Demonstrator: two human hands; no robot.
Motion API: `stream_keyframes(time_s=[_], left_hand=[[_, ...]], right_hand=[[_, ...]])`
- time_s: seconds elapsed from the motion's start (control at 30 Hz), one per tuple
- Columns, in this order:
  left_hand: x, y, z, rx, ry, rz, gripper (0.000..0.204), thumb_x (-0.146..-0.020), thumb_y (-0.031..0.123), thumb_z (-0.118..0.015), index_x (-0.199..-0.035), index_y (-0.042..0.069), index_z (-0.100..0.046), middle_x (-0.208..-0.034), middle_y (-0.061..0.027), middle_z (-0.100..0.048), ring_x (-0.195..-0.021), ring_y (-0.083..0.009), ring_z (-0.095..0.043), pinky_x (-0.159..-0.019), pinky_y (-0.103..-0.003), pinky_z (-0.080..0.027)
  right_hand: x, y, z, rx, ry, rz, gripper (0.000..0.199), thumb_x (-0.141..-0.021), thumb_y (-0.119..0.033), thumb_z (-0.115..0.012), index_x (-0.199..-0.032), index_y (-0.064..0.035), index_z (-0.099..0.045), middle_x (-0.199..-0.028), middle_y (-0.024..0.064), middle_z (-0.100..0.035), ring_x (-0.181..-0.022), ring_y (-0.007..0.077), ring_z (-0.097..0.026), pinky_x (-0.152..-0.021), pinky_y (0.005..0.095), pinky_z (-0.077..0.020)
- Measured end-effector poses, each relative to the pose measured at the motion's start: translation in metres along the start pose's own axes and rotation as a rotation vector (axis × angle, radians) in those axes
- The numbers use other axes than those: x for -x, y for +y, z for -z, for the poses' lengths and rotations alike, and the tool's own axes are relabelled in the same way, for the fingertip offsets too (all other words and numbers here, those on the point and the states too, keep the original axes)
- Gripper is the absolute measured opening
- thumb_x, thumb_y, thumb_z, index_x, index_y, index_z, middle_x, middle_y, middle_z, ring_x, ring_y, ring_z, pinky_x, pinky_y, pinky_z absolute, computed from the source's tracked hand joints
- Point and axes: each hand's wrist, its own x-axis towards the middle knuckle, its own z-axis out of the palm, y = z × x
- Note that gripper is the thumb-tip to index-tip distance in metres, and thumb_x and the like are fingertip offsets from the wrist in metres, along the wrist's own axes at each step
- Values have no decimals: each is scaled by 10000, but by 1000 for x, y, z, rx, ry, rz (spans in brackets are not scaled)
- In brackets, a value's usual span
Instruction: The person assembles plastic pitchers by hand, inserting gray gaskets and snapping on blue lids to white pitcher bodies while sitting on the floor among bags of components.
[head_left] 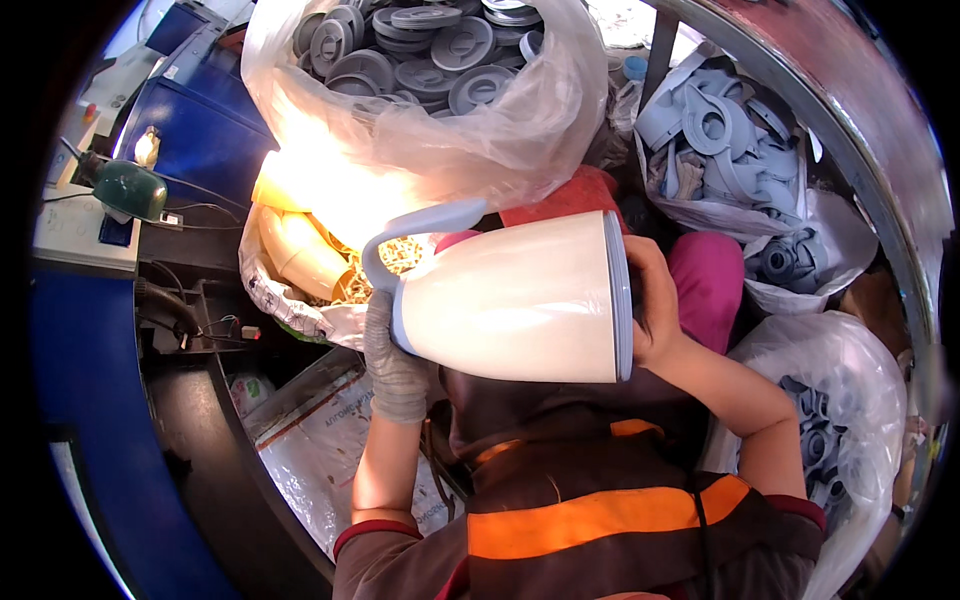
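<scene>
Your lap: you've got a brown top with orange stripes (590, 520) at the bottom of the view, forearms coming up from it on both sides.

Left hand: your left hand (395, 365) is in a grey knit glove, closed around the narrow end of the jug right under the handle.

Right hand: your right hand (650, 305) is bare, cupped over the wide end with the fingers pressed on the rim. So both hands are gripping the same thing.

The jug: a cream plastic jug body (510, 300) lying on its side across your lap, held up between the two hands. It has a pale blue handle (415, 230) at the left end and a pale blue ring (618, 295) around the wide right end.

Left of you: a dark curved bench edge (200, 420), with printed plastic sheeting (320, 440) just below the gloved hand.

Behind the jug: a bag of yellowish parts (300, 255), brightly lit, pretty blown out so I can't tell what they are.

Right side: a clear bag of grey-blue moulded parts (720, 130) and another bag (830, 420) by your right elbow.

Far end: a big clear bag of grey round discs (430, 50) up top, and a green lamp (130, 188) off to the far left.
</scene>
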Motion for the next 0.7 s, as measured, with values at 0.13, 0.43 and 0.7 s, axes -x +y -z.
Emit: stream_keyframes(time_s=[0.13, 0.43, 0.7], left_hand=[[1, 18, -13, -291, -110, -156, 467, -952, 352, -456, -1242, -12, -494, -1181, -134, -579, -1079, -212, -564, -938, -357, -453], [-39, 40, -22, -400, -151, -163, 500, -941, 344, -499, -1277, -26, -483, -1170, -106, -587, -1081, -193, -562, -964, -324, -427], [-43, 31, -107, -916, -685, -486, 276, -804, 223, -639, -938, -14, -682, -1331, -197, -465, -1186, -272, -482, -976, -364, -385]], right_hand=[[4, 7, -21, -253, 58, -202, 491, -908, -352, -500, -1239, 5, -436, -1090, 155, -557, -1016, 220, -561, -877, 311, -430], [-48, -24, 62, -60, 196, -177, 365, -873, -200, -576, -1196, -32, -546, -1132, 105, -572, -1078, 206, -538, -956, 336, -399], [-61, -103, 77, 1, -289, -266, 375, -856, -214, -655, -1171, -40, -551, -937, 67, -604, -744, 114, -556, -686, 273, -469]])
